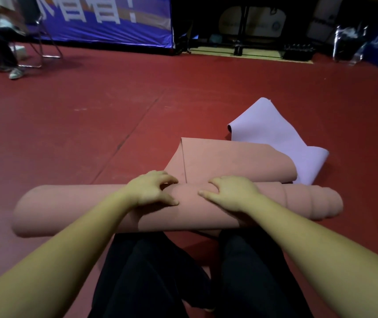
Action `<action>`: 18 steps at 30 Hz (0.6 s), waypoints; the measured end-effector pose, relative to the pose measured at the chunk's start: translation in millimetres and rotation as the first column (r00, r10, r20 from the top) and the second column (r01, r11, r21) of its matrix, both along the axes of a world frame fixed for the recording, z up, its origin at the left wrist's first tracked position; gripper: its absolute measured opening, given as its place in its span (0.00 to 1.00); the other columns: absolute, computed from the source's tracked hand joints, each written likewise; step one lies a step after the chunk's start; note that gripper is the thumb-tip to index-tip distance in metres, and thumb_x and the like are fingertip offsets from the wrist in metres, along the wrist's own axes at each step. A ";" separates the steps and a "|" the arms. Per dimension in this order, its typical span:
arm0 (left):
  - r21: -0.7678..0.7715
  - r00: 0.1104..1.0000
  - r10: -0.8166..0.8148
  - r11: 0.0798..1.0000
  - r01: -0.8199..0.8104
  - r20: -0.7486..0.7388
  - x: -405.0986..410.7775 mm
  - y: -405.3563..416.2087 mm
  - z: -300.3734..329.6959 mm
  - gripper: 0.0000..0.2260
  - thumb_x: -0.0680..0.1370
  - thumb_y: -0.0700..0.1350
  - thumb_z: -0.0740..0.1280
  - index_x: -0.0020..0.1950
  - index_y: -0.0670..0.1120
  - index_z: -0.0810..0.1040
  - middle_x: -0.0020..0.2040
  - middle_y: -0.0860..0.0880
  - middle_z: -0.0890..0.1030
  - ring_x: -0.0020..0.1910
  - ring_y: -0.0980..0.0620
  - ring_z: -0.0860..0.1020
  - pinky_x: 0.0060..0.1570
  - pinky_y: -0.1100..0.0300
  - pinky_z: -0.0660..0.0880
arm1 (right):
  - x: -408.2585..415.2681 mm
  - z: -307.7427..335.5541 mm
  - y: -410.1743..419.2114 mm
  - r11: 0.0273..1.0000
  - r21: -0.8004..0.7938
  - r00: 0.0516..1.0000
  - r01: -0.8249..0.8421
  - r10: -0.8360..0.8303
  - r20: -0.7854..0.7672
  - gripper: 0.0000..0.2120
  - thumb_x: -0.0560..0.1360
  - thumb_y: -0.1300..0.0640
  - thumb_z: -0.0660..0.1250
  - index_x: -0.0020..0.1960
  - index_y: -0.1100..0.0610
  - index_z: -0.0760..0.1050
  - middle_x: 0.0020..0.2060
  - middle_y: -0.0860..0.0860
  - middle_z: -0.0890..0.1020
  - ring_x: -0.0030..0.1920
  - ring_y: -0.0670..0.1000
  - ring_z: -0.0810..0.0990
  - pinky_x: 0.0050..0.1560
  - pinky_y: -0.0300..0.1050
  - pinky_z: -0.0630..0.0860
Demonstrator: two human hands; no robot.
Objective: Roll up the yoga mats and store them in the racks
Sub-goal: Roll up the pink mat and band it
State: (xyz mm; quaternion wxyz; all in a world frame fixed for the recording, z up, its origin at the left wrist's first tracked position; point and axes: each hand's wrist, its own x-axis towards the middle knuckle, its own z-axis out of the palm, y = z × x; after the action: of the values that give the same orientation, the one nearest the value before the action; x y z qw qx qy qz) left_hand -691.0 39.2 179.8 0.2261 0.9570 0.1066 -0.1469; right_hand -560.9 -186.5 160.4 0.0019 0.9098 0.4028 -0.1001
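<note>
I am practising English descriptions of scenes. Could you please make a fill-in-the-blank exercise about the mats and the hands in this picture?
1. Both hands, the left hand and the right hand, press on the rolled part of the ____ mat.
2. The purple mat lies partly ____ the pink one.
3. Both mats lie on a ____ floor.
4. The pink mat's telescoped, uneven end is on the person's ____ side.

Missing words: pink; under; red; right

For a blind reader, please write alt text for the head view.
Both hands, left hand and right hand, press on a mostly rolled pink yoga mat on the red floor. A lilac mat lies partly unrolled beyond it.
</note>
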 end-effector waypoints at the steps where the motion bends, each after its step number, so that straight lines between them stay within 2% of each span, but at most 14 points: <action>1: 0.134 0.995 -0.019 0.991 0.005 0.101 -10.2 -3.8 -7.2 0.39 0.64 0.74 0.59 0.70 0.55 0.73 0.63 0.54 0.74 0.62 0.51 0.70 0.62 0.51 0.69 | 2.9 0.5 3.3 1.000 -0.015 0.999 0.012 -0.012 -0.032 0.39 0.71 0.23 0.46 0.68 0.47 0.72 0.65 0.51 0.78 0.63 0.57 0.76 0.59 0.51 0.73; 3: 0.369 0.946 -0.069 0.928 -0.056 0.317 -31.9 -12.5 -30.0 0.37 0.70 0.73 0.53 0.70 0.51 0.74 0.63 0.51 0.75 0.61 0.46 0.73 0.60 0.49 0.70 | 8.5 2.6 9.7 0.998 -0.049 0.996 0.026 -0.030 -0.087 0.38 0.73 0.24 0.45 0.68 0.47 0.72 0.65 0.52 0.77 0.64 0.57 0.75 0.59 0.51 0.72; 5: 0.485 0.907 -0.114 0.868 -0.109 0.406 -52.0 -22.6 -53.4 0.40 0.70 0.73 0.58 0.70 0.46 0.74 0.65 0.45 0.76 0.63 0.41 0.74 0.63 0.42 0.68 | 13.1 4.8 14.9 0.997 -0.074 0.991 0.025 -0.035 -0.133 0.37 0.74 0.25 0.47 0.69 0.48 0.73 0.65 0.54 0.77 0.64 0.58 0.75 0.59 0.50 0.71; 7: 0.558 0.924 -0.130 0.823 -0.102 0.360 -64.9 -32.6 -70.2 0.48 0.62 0.73 0.67 0.72 0.43 0.68 0.69 0.41 0.74 0.67 0.38 0.72 0.65 0.34 0.63 | 15.7 6.7 18.8 0.996 -0.091 0.984 0.017 -0.032 -0.174 0.36 0.76 0.27 0.47 0.68 0.50 0.74 0.66 0.54 0.77 0.64 0.58 0.75 0.60 0.50 0.70; 10: 0.592 0.957 -0.072 0.798 -0.115 0.283 -66.7 -41.9 -79.0 0.55 0.54 0.65 0.79 0.74 0.43 0.63 0.71 0.36 0.70 0.70 0.32 0.68 0.65 0.29 0.61 | 19.9 7.7 23.9 0.993 -0.112 0.973 0.025 -0.049 -0.224 0.36 0.76 0.27 0.48 0.67 0.53 0.75 0.65 0.55 0.77 0.63 0.58 0.75 0.59 0.49 0.70; 14: 0.595 0.972 -0.054 0.798 -0.095 0.227 -55.0 -40.9 -74.9 0.55 0.52 0.64 0.81 0.72 0.44 0.64 0.68 0.34 0.71 0.67 0.31 0.69 0.62 0.29 0.65 | 25.3 12.6 25.7 0.989 -0.139 0.953 0.048 -0.087 -0.289 0.37 0.76 0.27 0.48 0.63 0.55 0.78 0.62 0.57 0.79 0.60 0.58 0.76 0.61 0.49 0.71; 18: 0.602 0.971 -0.082 0.795 -0.072 0.224 -47.9 -36.9 -64.7 0.53 0.51 0.64 0.79 0.70 0.45 0.65 0.65 0.36 0.73 0.64 0.34 0.71 0.59 0.31 0.69 | 28.6 20.0 24.6 0.983 -0.166 0.932 0.074 -0.127 -0.339 0.39 0.76 0.27 0.48 0.67 0.54 0.76 0.66 0.56 0.77 0.64 0.58 0.75 0.64 0.50 0.68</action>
State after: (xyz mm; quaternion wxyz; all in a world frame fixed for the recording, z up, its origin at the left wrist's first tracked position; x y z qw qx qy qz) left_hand -738.9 2.2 115.1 -0.0816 0.9896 0.1177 0.0103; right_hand -532.3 -161.9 180.4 -0.0059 0.8943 0.3409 -0.2897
